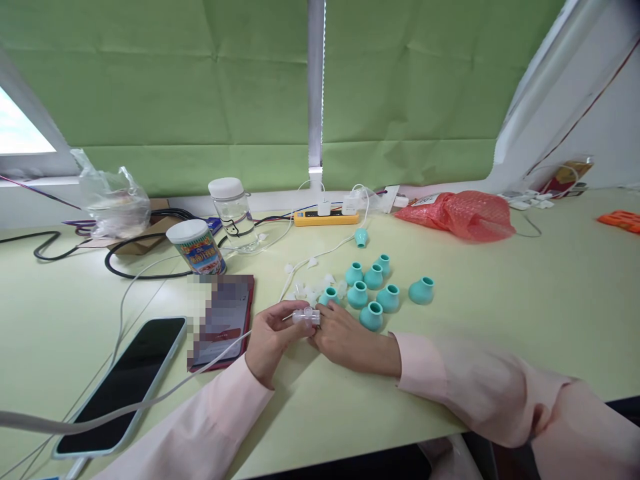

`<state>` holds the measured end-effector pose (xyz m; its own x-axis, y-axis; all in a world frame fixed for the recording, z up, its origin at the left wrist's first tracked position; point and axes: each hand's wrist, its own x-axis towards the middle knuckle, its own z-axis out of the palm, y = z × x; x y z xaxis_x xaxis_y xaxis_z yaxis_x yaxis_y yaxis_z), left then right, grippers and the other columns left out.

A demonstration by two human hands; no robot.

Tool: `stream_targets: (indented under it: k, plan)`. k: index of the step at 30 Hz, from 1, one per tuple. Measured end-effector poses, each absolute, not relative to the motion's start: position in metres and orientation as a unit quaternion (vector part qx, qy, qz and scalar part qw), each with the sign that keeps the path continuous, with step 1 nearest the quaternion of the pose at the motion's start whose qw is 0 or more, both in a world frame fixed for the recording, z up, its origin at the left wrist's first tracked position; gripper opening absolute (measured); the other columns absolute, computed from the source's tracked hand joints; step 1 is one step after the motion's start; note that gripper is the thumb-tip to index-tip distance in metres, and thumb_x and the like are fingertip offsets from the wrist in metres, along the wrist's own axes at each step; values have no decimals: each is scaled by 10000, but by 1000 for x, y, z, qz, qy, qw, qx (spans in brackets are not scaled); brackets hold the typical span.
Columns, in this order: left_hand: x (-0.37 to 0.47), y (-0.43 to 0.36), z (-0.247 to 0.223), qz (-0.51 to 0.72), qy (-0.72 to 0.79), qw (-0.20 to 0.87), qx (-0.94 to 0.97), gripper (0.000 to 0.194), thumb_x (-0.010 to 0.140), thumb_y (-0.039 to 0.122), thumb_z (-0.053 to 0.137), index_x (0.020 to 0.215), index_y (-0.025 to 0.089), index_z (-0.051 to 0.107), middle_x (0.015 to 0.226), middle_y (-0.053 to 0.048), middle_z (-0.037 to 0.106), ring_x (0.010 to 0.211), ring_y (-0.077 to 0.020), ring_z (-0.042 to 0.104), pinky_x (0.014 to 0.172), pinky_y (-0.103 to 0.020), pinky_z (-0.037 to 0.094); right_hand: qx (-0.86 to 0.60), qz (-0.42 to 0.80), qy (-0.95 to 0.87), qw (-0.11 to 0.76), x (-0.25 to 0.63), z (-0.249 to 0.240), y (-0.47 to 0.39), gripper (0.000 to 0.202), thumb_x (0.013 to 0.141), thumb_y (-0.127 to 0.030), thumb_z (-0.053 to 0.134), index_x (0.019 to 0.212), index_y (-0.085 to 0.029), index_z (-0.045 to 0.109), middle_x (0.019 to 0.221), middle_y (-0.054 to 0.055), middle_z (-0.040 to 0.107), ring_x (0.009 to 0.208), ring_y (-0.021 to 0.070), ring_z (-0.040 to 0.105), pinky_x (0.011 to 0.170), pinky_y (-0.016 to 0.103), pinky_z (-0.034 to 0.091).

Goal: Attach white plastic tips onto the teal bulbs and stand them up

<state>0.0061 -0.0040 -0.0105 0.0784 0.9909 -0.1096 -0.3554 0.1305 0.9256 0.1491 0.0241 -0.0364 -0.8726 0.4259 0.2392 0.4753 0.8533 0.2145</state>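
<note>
Between the thumb and fingers of my left hand (274, 337) is a small clear plastic tube fitting (306, 317) with a short round port on its side. My right hand (343, 337) is closed at the fitting's right end. Its fingertips are partly hidden, so what they grip cannot be made out. Just behind its knuckles stands a teal bell-shaped rubber piece (329, 295). Several more teal pieces (357, 294) stand in a group to the right, their round openings up. Small translucent white plastic parts (313, 288) lie scattered behind my hands.
Left of my hands are a red-edged phone (227, 320) and a larger black-screened phone (125, 387), with a white cable (175, 390) crossing over. Farther back stand a printed canister (197, 248), a clear bottle (235, 217), an orange power strip (327, 219) and a red bubble-wrap bag (460, 215).
</note>
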Motion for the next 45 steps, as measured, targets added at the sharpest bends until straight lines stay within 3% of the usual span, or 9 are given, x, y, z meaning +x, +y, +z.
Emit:
stream_targets:
  k: [10, 22, 26, 32, 41, 45]
  plan:
    - [5, -4, -7, 548, 425, 607, 388, 267, 520, 153, 727, 765, 107, 632, 629, -24, 634, 516, -97, 557, 516, -206, 468, -257, -143, -952, 84, 143, -33, 23, 119, 782, -113, 446, 714, -154, 534, 695, 52, 562, 765, 219, 456, 610, 343, 300]
    - [4, -6, -9, 552, 464, 528, 449, 249, 543, 156, 690, 775, 125, 604, 659, -7, 601, 565, -102, 541, 557, -214, 454, -243, -118, -960, 71, 141, -29, 25, 165, 776, -58, 389, 757, -125, 539, 678, 50, 579, 564, 150, 493, 437, 264, 250]
    - [5, -6, -10, 574, 468, 502, 447, 247, 516, 136, 691, 722, 144, 554, 665, 16, 555, 562, -100, 532, 526, -211, 462, -230, -84, -962, 124, 156, -9, 14, 191, 832, -127, 358, 758, -133, 533, 705, 45, 557, 570, 121, 483, 449, 240, 263]
    - [12, -12, -15, 533, 458, 506, 500, 193, 522, 156, 689, 698, 143, 610, 721, -16, 544, 639, -124, 523, 469, -186, 444, -243, 22, -921, 304, 186, 3, 6, 131, 834, -199, 413, 821, -149, 533, 724, 32, 543, 639, 103, 497, 521, 209, 340]
    - [15, -14, -17, 514, 450, 518, 514, 245, 509, 146, 698, 753, 154, 673, 734, -32, 553, 683, -149, 539, 474, -196, 468, -221, 74, -914, 331, 187, -8, 18, 123, 829, -184, 420, 830, -162, 541, 846, 54, 579, 723, 107, 538, 586, 212, 417]
    - [15, -14, -16, 513, 455, 526, 504, 249, 494, 150, 709, 741, 149, 676, 731, -34, 560, 682, -155, 548, 477, -201, 475, -193, 88, -906, 367, 186, -10, 16, 95, 811, -156, 450, 826, -168, 543, 811, 40, 617, 766, 110, 558, 645, 220, 442]
